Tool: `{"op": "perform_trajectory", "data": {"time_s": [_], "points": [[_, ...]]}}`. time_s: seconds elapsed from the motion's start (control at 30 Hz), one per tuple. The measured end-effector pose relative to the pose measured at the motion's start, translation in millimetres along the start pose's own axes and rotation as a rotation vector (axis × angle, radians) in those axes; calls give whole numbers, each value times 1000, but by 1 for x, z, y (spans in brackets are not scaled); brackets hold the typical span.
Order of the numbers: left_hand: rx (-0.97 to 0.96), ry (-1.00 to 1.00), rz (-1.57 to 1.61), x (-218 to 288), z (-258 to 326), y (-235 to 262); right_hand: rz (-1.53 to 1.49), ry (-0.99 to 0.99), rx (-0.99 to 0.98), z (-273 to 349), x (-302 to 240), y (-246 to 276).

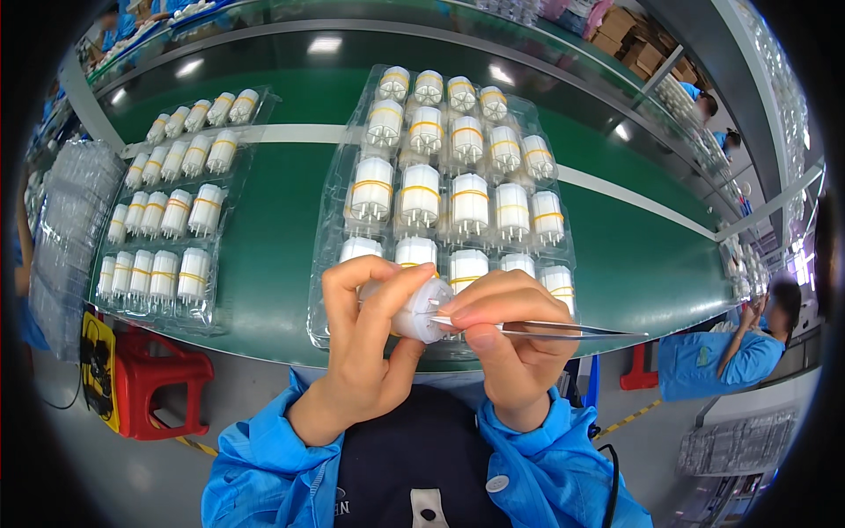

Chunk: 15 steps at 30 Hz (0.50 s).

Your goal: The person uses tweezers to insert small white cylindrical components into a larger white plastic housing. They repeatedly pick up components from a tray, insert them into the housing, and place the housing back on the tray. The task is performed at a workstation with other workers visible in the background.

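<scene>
- While L hand (365, 348) gripped white cyl. part (415, 324), R hand (518, 333) sat just off it at 3 o'clock, pinching metal tweezers (563, 330).
- Tweezers' long axis ran approx. 9-to-3, inner end at part's face; contact unclear.
- Pose: L slanted in from 7 o'clock, fingers curled round part; R from 5.
- Clear tray (331, 255) w/ banded white cyls (418, 195) lay beyond, 12 o'clock; 2nd tray (167, 315), 10 o'clock.
</scene>
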<state>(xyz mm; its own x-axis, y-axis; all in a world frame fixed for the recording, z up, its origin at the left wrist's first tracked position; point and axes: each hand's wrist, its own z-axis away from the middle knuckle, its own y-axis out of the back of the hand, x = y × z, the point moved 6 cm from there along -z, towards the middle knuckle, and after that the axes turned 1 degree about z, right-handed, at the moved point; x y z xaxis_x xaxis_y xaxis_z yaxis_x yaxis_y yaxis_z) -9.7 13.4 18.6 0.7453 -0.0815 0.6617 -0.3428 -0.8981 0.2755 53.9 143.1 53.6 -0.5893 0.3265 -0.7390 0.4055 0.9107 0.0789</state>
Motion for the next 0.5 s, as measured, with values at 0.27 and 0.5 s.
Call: {"op": "perform_trajectory", "data": {"time_s": [0.27,0.5], "points": [[-70,-20,-43,1,-2,0,10,15,-26,-3,-3,1],[-55,24,16,0,-3,1,146,65,-113,-10,-9,-2]]}}
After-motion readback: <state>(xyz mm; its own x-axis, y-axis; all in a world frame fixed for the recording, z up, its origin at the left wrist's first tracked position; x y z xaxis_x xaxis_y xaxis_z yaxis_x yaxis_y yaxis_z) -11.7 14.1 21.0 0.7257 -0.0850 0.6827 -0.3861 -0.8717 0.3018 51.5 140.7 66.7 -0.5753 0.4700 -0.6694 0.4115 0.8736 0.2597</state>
